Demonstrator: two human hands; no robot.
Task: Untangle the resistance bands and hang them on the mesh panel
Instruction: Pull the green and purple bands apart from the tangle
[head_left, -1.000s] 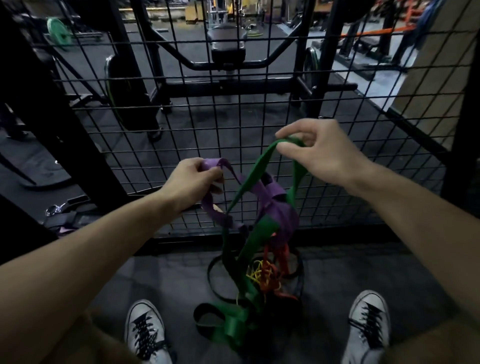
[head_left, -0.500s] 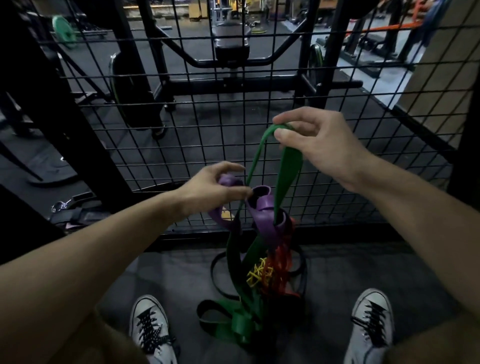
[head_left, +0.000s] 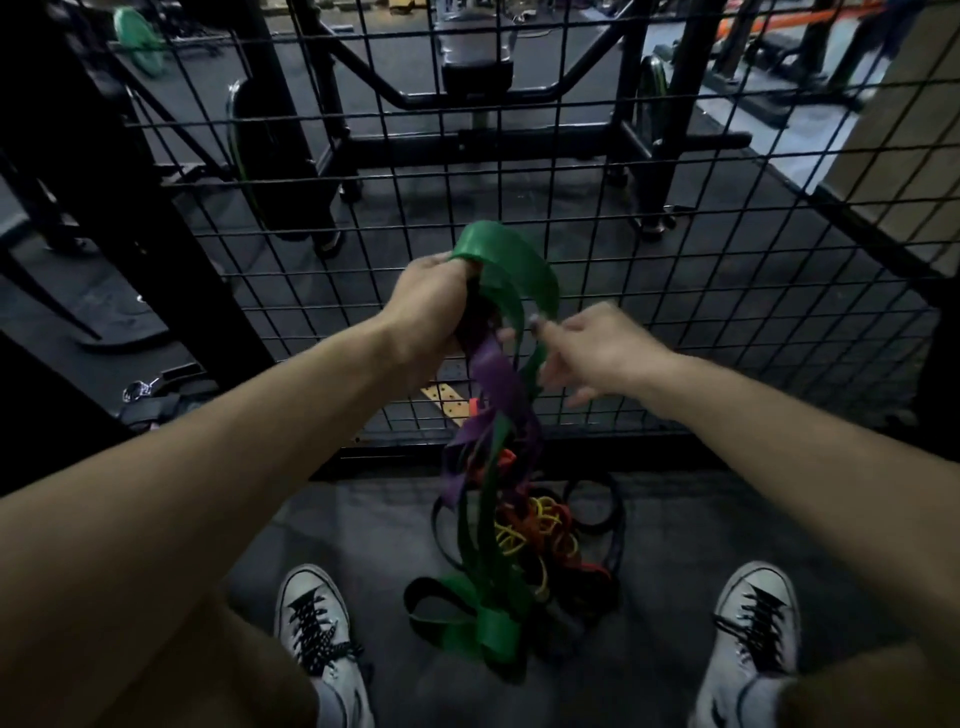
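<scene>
A tangle of resistance bands hangs in front of the black mesh panel (head_left: 675, 291). My left hand (head_left: 431, 306) grips the top loop of the wide green band (head_left: 498, 260), with the purple band (head_left: 493, 374) trailing down from the same fist. My right hand (head_left: 597, 353) sits just right of the bands, blurred, with its fingers reaching into the strands at the green band; whether it holds anything is unclear. Red, yellow (head_left: 524, 530) and black (head_left: 597, 509) bands lie knotted on the floor below, and the green band's lower end (head_left: 488, 623) is folded there.
My two white sneakers (head_left: 317, 629) (head_left: 753, 618) stand either side of the pile on the dark floor. Behind the mesh are a black rack frame (head_left: 467, 140), weight plates and a bench. A carabiner strap (head_left: 145, 395) lies at the left.
My left hand has moved up from the purple band and taken the green loop's top. My right hand let go of that loop and dropped lower, to the strands' right side.
</scene>
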